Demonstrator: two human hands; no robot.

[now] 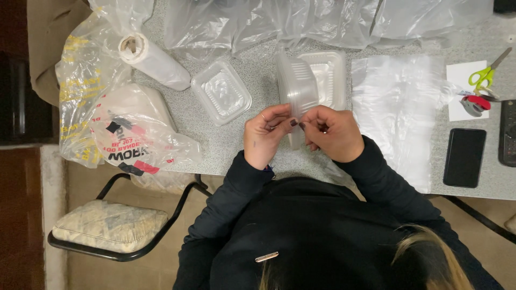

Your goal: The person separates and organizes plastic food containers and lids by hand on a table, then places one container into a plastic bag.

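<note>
Both my hands meet at the near edge of a stack of clear plastic containers [295,88] that lies on its side on the grey speckled table [226,139]. My left hand [264,134] and my right hand [334,133] pinch the stack's rim with the fingertips. A single clear container [329,75] lies open just behind the stack. Another clear container [221,92] rests to the left of my hands.
A roll of plastic bags [154,62] and a printed plastic bag [126,134] lie at the left. A flat clear bag [400,107], a black phone [465,157], green scissors [486,74] and a red tape dispenser [475,103] are at the right. A cushioned chair [107,228] stands lower left.
</note>
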